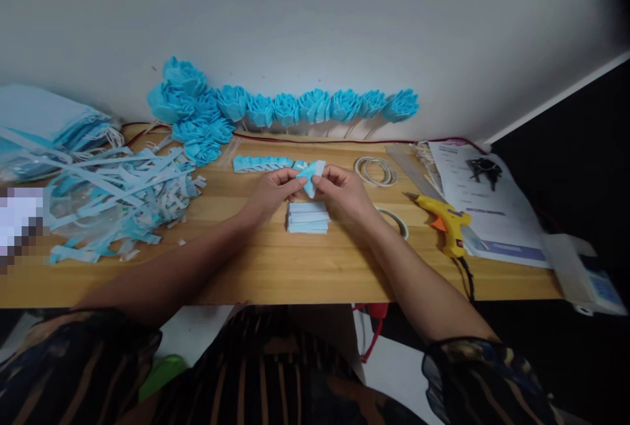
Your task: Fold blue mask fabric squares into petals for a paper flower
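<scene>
Between both hands is a small light-blue piece of fabric [309,179], partly folded to a point at its lower end, with a pale corner at upper right. My left hand [275,192] pinches its left side between thumb and fingers. On the other side, my right hand [343,190] grips it the same way. Just below lies a stack of pale blue cut pieces [308,218] on the table. Behind my left hand runs a row of folded blue petals [262,163].
Finished blue fabric flowers [315,105] lean along the wall. Blue scraps [128,192] and a pile of face masks [54,126] fill the left. Tape rings [377,172], a yellow glue gun [445,220], printed paper [497,215] and keys [485,170] lie at right.
</scene>
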A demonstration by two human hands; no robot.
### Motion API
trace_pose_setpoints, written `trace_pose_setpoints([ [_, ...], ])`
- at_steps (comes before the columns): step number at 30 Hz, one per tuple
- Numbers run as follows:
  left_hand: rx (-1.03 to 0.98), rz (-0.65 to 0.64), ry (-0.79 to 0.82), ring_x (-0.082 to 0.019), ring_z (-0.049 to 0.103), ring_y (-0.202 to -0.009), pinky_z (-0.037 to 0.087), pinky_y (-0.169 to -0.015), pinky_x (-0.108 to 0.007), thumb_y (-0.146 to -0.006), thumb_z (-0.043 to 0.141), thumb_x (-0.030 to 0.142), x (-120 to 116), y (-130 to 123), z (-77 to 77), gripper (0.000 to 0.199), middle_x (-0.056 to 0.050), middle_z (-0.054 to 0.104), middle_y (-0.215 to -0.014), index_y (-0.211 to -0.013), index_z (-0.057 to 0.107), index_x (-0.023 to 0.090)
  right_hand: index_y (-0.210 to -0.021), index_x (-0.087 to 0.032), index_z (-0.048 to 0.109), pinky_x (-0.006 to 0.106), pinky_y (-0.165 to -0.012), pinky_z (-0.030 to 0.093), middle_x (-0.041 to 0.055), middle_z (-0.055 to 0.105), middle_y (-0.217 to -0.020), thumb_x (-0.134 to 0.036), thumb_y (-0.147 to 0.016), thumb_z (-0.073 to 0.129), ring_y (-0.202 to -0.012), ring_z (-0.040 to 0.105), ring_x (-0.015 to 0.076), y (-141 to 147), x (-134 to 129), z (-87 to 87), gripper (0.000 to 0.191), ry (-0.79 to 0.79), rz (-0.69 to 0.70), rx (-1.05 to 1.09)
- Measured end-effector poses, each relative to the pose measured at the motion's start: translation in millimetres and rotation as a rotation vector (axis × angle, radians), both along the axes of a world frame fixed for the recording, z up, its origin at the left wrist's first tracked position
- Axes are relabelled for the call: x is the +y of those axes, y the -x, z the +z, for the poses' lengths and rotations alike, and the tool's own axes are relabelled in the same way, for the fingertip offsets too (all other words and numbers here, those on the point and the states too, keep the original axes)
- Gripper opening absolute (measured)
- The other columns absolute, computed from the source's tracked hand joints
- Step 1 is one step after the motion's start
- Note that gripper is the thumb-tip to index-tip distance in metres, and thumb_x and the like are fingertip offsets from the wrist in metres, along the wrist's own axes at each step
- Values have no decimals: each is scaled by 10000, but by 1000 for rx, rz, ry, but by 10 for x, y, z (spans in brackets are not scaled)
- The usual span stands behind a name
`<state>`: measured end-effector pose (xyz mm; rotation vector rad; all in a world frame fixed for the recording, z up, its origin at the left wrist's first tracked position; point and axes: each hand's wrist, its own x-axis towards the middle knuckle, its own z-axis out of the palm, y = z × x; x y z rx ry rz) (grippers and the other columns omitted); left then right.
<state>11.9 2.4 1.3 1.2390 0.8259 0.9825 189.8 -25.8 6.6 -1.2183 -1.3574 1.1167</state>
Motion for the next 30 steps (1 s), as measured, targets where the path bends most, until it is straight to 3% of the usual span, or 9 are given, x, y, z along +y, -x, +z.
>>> trace_pose_setpoints([
  [5, 65, -64, -6, -86, 519, -562, 428, -573, -228, -799, 737, 244, -45, -15, 17, 119, 24, 605, -635, -728, 673, 173, -714, -208, 587, 272, -613, 333, -39, 499, -650, -545, -767, 738, -640, 416, 114, -21, 15, 52, 373, -64, -66, -66],
  [13, 46, 27, 57, -105, 570, -588, 442, -550, -232, -863, 697, 333, 19, 5, 4, 199, -43, 694, -742, -756, 706, 166, -706, -218, 584, 285, -591, 308, -30, 485, -644, -523, -771, 702, -621, 397, 118, -30, 20, 109, 334, -109, -80, -139],
  [17, 125, 5, 2, -103, 549, -568, 431, -553, -232, -847, 696, 322, 42, 19, 13, 235, -35, 676, -666, -671, 717, 166, -708, -214, 598, 284, -598, 312, -28, 499, -647, -537, -777, 720, -630, 406, 120, -27, 19, 78, 352, -115, -76, -150],
  [24, 159, 84, -63, -107, 539, -576, 432, -570, -239, -804, 710, 311, 44, 20, 21, 212, -21, 674, -634, -644, 735, 175, -1016, -224, 694, 303, -752, 442, 2, 636, -842, -669, -881, 625, -778, 553, 152, -63, -14, 93, 470, -192, -111, -68],
  [30, 98, 123, -57, -109, 529, -582, 433, -566, -247, -810, 725, 342, 42, 21, 21, 221, -18, 666, -657, -662, 724, 178, -964, -218, 674, 311, -782, 470, 22, 672, -889, -665, -805, 716, -832, 594, 172, -37, -39, 147, 476, -178, -66, -142],
])
